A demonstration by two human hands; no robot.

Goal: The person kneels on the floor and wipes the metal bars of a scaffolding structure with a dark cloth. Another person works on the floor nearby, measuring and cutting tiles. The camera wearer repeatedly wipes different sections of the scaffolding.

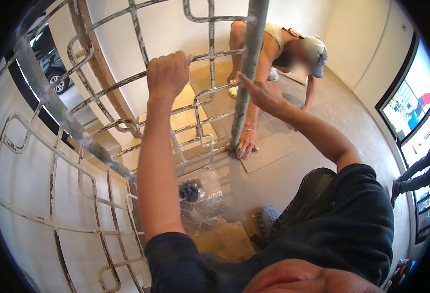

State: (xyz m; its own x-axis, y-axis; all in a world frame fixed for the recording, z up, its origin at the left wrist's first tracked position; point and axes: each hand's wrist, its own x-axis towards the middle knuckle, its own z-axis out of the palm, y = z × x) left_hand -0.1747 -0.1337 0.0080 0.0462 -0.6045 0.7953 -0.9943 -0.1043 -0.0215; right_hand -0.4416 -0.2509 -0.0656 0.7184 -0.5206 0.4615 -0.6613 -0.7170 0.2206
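My left hand (168, 76) is closed around a horizontal bar of a metal grille (127, 80) with flaking pale paint. To its right, my right hand (262, 93) is at the round metal post (249, 62) of the grille; its index finger lies against the post, and what the other fingers do is hard to tell. The post's lower end stands at the floor, beside a flat tile (268, 152). Another person (268, 47) in a cap crouches behind the post, one hand pressed on the tile's corner near the post's foot.
Plastic sheeting with a dark bundle (190, 191) and a piece of cardboard (233, 240) lie on the floor below the grille. A second grille panel (54, 227) stands along the left wall. At the right, a person's legs (416, 179) show by the glazed door frame (396, 113).
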